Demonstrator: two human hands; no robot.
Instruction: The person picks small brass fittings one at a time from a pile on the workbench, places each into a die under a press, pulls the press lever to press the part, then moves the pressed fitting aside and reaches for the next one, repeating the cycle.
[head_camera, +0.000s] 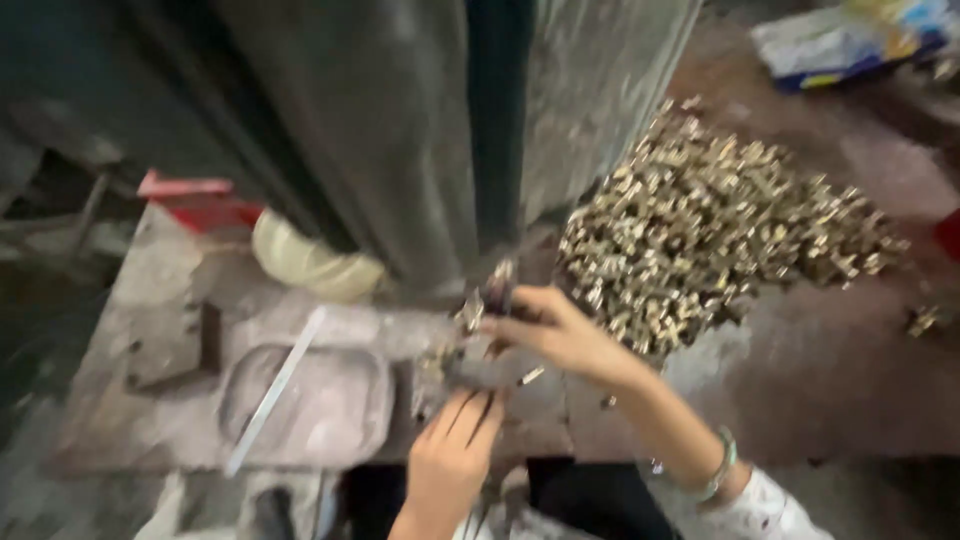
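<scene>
Right hand fingers pinch brass part.

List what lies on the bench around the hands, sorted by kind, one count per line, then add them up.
Heap of small brass parts: 1 (pieces too many and too blurred to count)
Pale metal strip: 1
Red block: 1
Cream cloth bundle: 1
Hands: 2, the left hand and the right hand
Total: 6
</scene>
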